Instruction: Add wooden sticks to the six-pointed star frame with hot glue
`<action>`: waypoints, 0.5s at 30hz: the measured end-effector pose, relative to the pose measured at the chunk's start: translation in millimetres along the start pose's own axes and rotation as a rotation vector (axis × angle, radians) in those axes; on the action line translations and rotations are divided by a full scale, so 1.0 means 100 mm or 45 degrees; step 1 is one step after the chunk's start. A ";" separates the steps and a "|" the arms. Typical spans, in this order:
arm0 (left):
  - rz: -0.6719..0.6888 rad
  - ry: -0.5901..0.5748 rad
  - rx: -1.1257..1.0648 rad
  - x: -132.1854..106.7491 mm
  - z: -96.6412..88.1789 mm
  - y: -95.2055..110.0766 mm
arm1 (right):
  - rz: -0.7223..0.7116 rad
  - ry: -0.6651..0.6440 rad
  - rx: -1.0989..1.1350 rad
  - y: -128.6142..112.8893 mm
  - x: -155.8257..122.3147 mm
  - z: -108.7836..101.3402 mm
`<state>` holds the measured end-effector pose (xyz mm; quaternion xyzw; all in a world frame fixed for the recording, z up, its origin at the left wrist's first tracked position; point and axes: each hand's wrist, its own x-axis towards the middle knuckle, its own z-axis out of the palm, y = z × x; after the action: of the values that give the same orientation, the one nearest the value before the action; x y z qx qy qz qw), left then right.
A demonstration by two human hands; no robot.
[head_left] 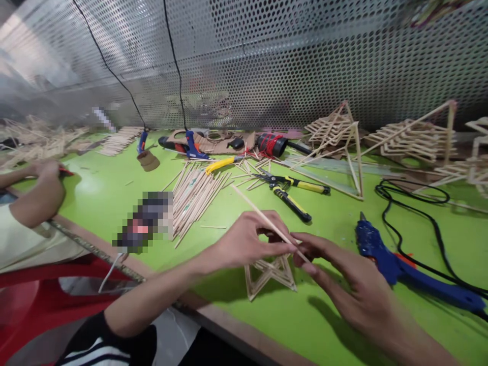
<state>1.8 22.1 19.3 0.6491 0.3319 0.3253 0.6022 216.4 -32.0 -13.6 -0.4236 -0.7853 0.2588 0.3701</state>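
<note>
A thin wooden stick (259, 213) slants through the air between my two hands. My left hand (253, 236) pinches it between thumb and fingers near its lower part. My right hand (343, 277) pinches the same stick close to its lower right end. Beneath my hands, a star frame (270, 277) made of glued sticks rests on the green table, its upper part hidden by my fingers. A blue glue gun (396, 269) lies right of my right hand. Beyond my left hand is a pile of loose sticks (196, 198).
Yellow-black pliers (290, 190) and a yellow cutter (221, 163) lie beyond my hands. Stacked stick frames (415, 137) stand at the back right, before a perforated metal panel (267, 66). A black cable (430, 218) loops at right. Another person's arm (41, 193) is at left.
</note>
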 end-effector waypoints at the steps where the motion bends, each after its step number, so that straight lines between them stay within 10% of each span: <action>1: 0.023 0.011 0.031 0.02 0.03 -0.01 | 0.021 0.014 0.010 0.00 0.00 0.01; 8: -0.070 -0.035 0.707 -0.15 -0.12 0.01 | -0.044 0.194 -0.090 -0.05 0.11 -0.09; 15: 0.245 -0.076 1.557 -0.57 0.10 -0.25 | 0.086 0.283 -0.348 0.08 0.07 -0.23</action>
<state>-22.8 -28.9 -7.4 0.9126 0.3811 0.1109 0.0982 235.6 -19.4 -3.5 -0.5221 -0.7527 0.1135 0.3847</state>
